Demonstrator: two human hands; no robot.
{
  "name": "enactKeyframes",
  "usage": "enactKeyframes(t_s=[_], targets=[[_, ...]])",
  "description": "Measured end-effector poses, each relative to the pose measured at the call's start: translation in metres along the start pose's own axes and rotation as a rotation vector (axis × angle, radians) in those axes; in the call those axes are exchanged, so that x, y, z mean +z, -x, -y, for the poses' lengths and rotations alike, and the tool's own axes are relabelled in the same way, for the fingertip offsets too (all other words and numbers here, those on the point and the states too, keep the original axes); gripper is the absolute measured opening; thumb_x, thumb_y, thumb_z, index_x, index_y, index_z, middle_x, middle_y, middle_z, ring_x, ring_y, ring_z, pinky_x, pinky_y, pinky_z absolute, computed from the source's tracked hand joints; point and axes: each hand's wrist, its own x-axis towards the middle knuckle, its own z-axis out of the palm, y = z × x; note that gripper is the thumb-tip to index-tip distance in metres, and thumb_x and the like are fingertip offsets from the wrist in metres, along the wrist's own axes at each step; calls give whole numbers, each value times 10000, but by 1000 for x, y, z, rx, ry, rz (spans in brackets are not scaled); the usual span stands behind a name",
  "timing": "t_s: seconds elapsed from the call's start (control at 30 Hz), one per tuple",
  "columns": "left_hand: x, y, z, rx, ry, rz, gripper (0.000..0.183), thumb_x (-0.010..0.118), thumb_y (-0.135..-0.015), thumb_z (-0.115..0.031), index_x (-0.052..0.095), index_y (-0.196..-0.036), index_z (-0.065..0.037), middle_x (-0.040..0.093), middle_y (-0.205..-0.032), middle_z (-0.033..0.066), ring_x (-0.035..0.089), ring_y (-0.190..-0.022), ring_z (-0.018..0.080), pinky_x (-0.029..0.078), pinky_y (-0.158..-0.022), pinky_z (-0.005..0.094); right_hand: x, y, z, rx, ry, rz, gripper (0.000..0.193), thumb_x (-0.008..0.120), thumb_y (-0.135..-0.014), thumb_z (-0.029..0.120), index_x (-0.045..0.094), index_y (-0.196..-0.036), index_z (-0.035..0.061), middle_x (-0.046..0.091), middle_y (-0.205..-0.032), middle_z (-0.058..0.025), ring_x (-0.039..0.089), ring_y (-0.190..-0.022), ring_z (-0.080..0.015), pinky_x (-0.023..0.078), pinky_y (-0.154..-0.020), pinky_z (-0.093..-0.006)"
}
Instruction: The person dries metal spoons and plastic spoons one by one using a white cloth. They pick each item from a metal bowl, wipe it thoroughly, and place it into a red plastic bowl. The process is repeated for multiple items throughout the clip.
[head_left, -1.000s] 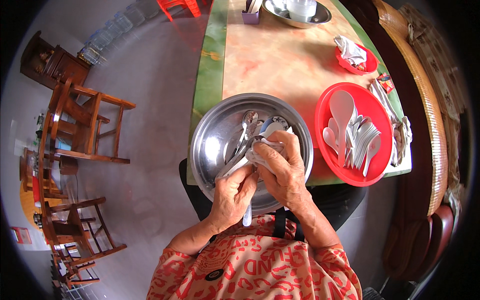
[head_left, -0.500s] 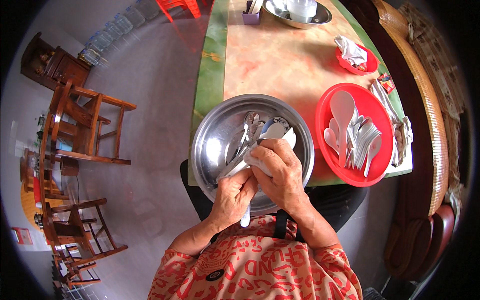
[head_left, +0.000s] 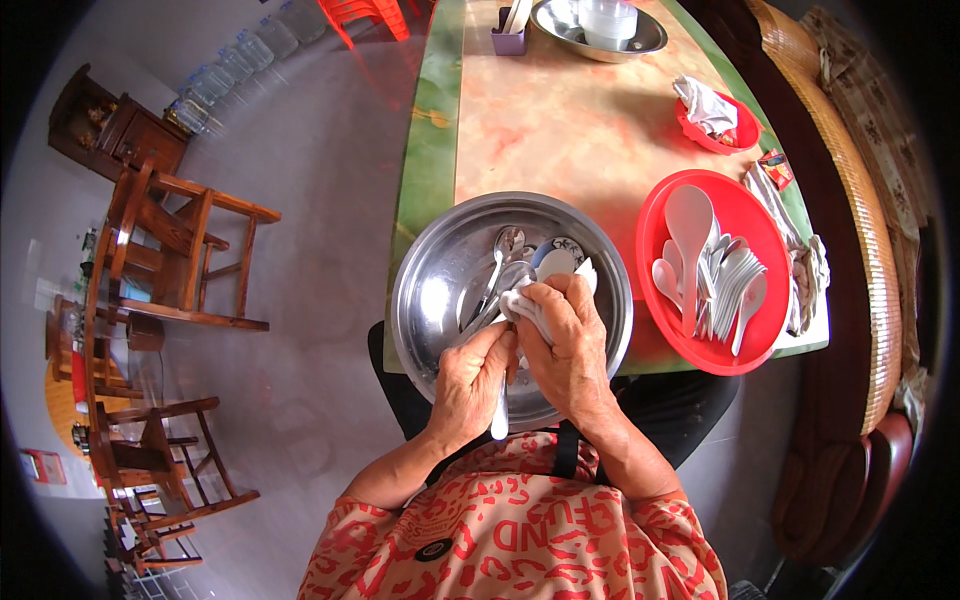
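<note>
Over a steel basin [head_left: 425, 330], my left hand [head_left: 468, 385] grips a spoon [head_left: 500, 422] whose pale handle sticks out toward me. My right hand [head_left: 566, 340] presses a white cloth [head_left: 522, 303] around the spoon's far part, so its bowl is mostly hidden. Both hands are closed and their fingers nearly meet. Inside the basin lie metal spoons [head_left: 508, 243] and a white spoon with a blue pattern [head_left: 557, 258], partly covered by my right hand. To the right, a red plastic basin [head_left: 655, 310] holds a large white rice paddle [head_left: 690, 235] and several white spoons [head_left: 735, 290].
Farther along the table [head_left: 540, 130] are a small red basket [head_left: 745, 130] with a cloth, a purple holder [head_left: 508, 42] and a steel bowl [head_left: 650, 42] with clear containers. Crumpled cloths [head_left: 808, 280] lie at the right edge. Wooden chairs [head_left: 190, 240] stand at the left.
My right hand and the cloth have shifted slightly along the spoon. My left hand still grips it, and its handle end sits a little farther up. The whole view has shifted slightly.
</note>
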Motion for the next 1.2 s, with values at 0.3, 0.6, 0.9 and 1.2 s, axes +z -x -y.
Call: enactKeyframes(t_s=[0.3, 0.6, 0.9, 1.2], targets=[[0, -9, -6, -3, 10, -94, 275, 445, -983, -177, 595, -1116, 10, 523, -712, -26, 428, -632, 49, 379, -572, 192, -7, 7, 4, -51, -127, 88, 319, 664, -713, -46, 558, -1014, -41, 533, -898, -171, 596, -731, -331, 500, -623, -372], [3, -31, -3, 89, 20, -190, 232, 500, -945, -140, 637, -1059, 8, 490, -680, -43, 427, -578, 15, 357, -514, 163, -35, 21, 8, 5, -243, 298, 258, 666, -754, 66, 581, -976, -34, 549, -917, -196, 604, -800, -374, 501, -684, -412], [75, -66, -39, 97, 18, 186, 230, 565, -917, -139, 620, -1074, 21, 503, -595, -33, 409, -433, 21, 316, -392, 187, -91, 58, -15, -34, -508, 633, 267, 598, -819, 166, 549, -1021, -1, 521, -970, -170, 553, -892, -353, 443, -778, -417], [192, -109, -28, 229, -125, 419, 195, 639, -832, -76, 625, -996, 29, 596, -600, 76, 531, -496, 91, 437, -455, 257, -122, 70, -34, 40, -518, 541, 259, 592, -838, 183, 551, -1038, 22, 531, -1020, -140, 548, -945, -324, 444, -815, -400]])
